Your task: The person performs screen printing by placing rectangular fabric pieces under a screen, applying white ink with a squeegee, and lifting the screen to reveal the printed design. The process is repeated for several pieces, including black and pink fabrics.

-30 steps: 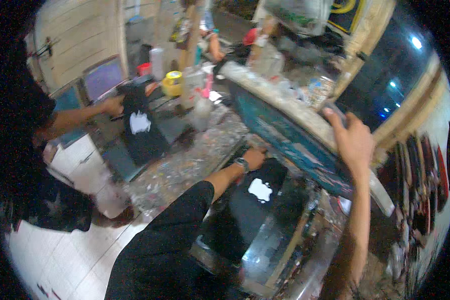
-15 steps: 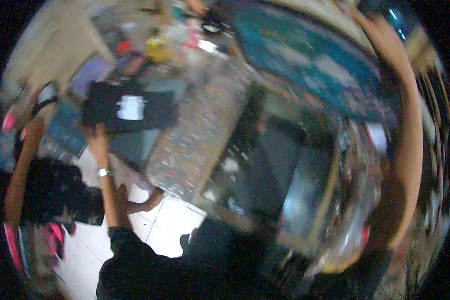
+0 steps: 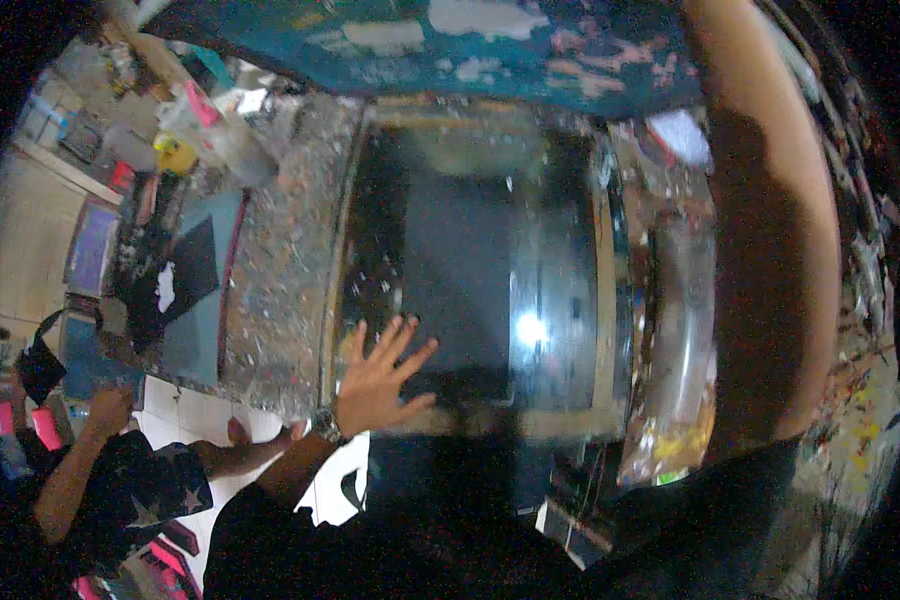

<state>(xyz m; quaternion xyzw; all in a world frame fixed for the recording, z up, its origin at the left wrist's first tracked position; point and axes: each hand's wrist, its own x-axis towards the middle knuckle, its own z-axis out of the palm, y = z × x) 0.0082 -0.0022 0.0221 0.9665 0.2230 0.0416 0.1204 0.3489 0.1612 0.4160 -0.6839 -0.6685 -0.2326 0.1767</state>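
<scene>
My left hand point(image 3: 385, 370), watch at the wrist, is spread open over the lower left of a glossy dark board point(image 3: 455, 260) in a worn frame; whether it touches is unclear. The board has a grey middle rectangle and a bright glare. My right forearm point(image 3: 770, 200) rises along the right to the top edge, its hand out of view. Above the board hangs a blue-green panel point(image 3: 480, 50), blotched with pale patches. On the left, a black piece with a white shape point(image 3: 165, 285) lies on another board point(image 3: 220, 240).
A co-worker's hand point(image 3: 110, 405) is at the lower left, near black cloth. A paint-spattered ledge point(image 3: 280, 240) separates the boards. Containers, including a yellow one point(image 3: 175, 155), crowd the upper left. A clear cylindrical roll point(image 3: 685, 330) lies right of the middle board, above a tiled floor point(image 3: 170, 400).
The black piece with a white shape has left the middle board. My left hand reached leftward onto such a piece, then returned, spread. The view swung down and the panel sits higher.
</scene>
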